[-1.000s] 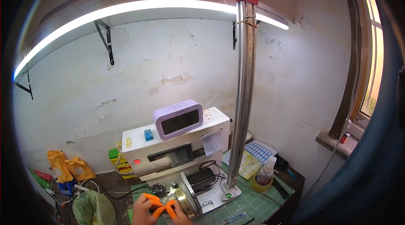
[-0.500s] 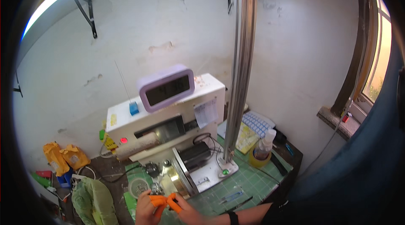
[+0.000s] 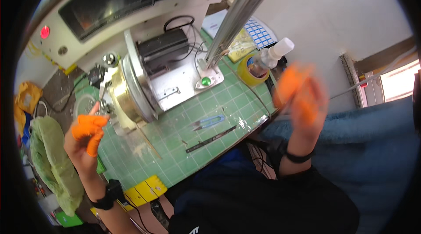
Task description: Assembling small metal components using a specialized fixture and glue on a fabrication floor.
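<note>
My left hand [image 3: 87,139], with orange covers on its fingers, is curled beside the small metal clamp [image 3: 104,107] on the white machine's brass-coloured drum [image 3: 122,96]. Whatever its fingers hold, if anything, is too small to make out. Raised at the right, near the clear spray bottle [image 3: 266,60], my right hand [image 3: 302,96] also wears orange finger covers. Motion smears its fingers, so its grip cannot be read. A thin tan stick [image 3: 149,141] lies on the green cutting mat [image 3: 175,122] below the drum.
Blue thread snips [image 3: 208,122] and a dark narrow blade-like strip [image 3: 210,139] lie on the mat. The spray bottle stands in a yellow tape roll [image 3: 250,74]. A metal post [image 3: 237,17] rises behind. A green bag [image 3: 52,164] sits left; a yellow strip [image 3: 147,190] lines the near edge.
My hands were together in front of the drum; now they are far apart, the right swung out toward the right. The view has tipped down and nearer to the mat.
</note>
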Available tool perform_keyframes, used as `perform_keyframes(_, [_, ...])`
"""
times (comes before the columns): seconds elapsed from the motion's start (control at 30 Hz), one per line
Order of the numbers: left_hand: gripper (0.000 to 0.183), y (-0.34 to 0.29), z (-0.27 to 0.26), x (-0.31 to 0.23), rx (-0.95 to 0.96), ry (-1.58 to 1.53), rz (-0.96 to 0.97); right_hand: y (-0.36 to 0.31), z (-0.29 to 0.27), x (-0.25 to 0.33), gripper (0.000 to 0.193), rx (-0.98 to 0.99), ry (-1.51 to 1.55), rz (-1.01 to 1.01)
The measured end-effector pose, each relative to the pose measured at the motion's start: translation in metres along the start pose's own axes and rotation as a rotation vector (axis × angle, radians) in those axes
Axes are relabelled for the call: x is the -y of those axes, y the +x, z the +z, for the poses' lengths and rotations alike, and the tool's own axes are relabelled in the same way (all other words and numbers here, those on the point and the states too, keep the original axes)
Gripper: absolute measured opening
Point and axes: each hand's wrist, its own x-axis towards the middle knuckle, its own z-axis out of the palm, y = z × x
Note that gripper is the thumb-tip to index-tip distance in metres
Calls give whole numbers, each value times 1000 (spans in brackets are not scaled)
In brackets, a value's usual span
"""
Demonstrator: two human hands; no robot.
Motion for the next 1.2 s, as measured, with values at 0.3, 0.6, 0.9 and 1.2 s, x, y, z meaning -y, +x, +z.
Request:
perform_keyframes(0.3, [16, 14, 5, 2, 50, 61, 111, 83, -171, -81, 32, -228, -810, -8])
perform_keyframes(0.6, [16, 11, 5, 8, 55, -21, 153, 67, 123, 11, 52, 316, 882, 87])
perform_keyframes(0.9, [17, 12, 4, 9, 34, 68, 205, 60, 174, -41, 46, 364, -88, -358])
perform_keyframes(1.2, [16, 15, 4, 7, 54, 47, 235, 56, 185, -41, 46, 291, -140, -384])
